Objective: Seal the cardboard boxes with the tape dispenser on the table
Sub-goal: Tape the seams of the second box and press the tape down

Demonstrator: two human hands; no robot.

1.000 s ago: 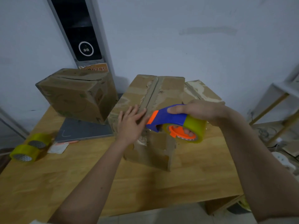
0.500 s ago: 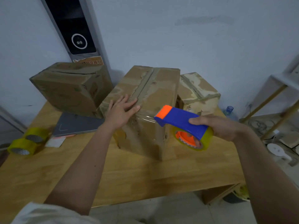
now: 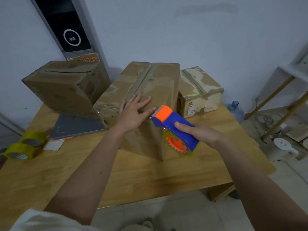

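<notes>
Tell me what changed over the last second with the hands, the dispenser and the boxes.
The right hand drew the tape dispenser off the middle box, back toward the person and to the right, gripping it throughout. The left hand stayed flat on that box. The other two boxes and the spare tape rolls did not move.

the near strip of the table (image 3: 150,177) lies bare, open to a reach from the front edge; the middle box (image 3: 146,90) blocks the centre, with the left box (image 3: 58,90) and right box (image 3: 200,90) close on either side, the right one just beside it; two tape rolls (image 3: 21,147) and a grey board (image 3: 78,125) take up the left side.
</notes>
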